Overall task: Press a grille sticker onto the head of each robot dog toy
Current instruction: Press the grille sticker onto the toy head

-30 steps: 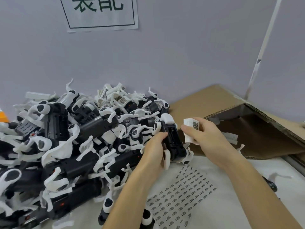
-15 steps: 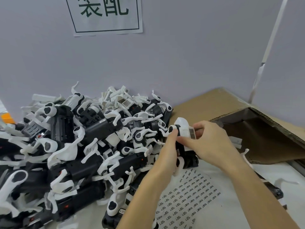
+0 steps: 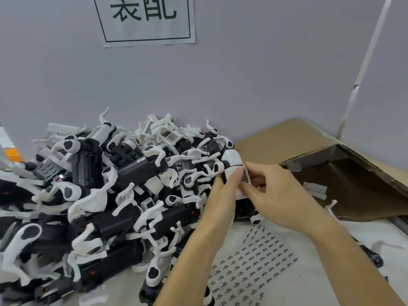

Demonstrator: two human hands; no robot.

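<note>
Sitting between both hands at the right edge of the heap, the robot dog toy (image 3: 231, 161) is lifted clear of the others, probably so its white head faces up and can take the label. The grille sticker (image 3: 244, 176), a small dark-lined patch, lies on that head right at the fingertips. The left hand (image 3: 223, 199) comes up from below and wraps the toy's body, thumb pressed along the head beside the sticker, which looks like a steadying hold. The right hand (image 3: 280, 195) reaches in from the right with its wrist raised and knuckles up, the fingers curled together and their tips pinching or pressing on the sticker's edge; which of the two I cannot tell from here. Just beneath the forearms lies the sticker sheet (image 3: 254, 268), close enough for quick picking. To the left sprawls the pile of toy dogs (image 3: 106, 195), several heads near its back already showing grilles. An open cardboard box (image 3: 331, 173) waits on the right.
</note>
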